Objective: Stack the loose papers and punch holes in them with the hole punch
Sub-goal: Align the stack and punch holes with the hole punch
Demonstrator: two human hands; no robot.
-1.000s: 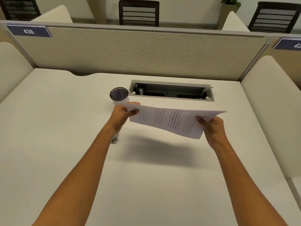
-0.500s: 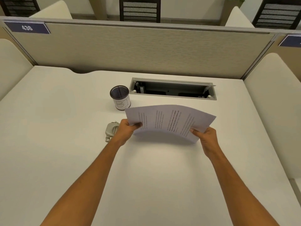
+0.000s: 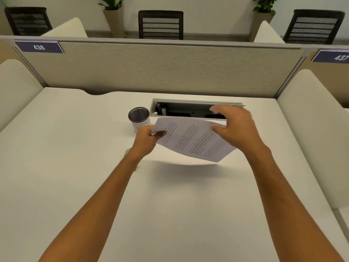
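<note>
Your right hand (image 3: 237, 127) has let go of the sheet edge it was pinching half a second ago and is now hovering over the far right corner of the papers (image 3: 194, 138), fingers spread wide and loosely bent, thumb just above the sheet; whether it is touching the paper you cannot tell from here. Working from the left: the white desk (image 3: 66, 148) is carrying a mesh pen cup (image 3: 139, 119) at about 11 o'clock from the papers, just beyond your left hand (image 3: 146, 141). That hand is pinching the papers' left corner, thumb on top, holding them lifted off the desk with their shadow falling below. At 7 o'clock from that hand, a sliver of the hole punch (image 3: 127, 153) is peeking out beside your wrist, mostly hidden. At 12 o'clock from the papers, the open cable tray (image 3: 181, 110) is lying partly behind your right hand.
</note>
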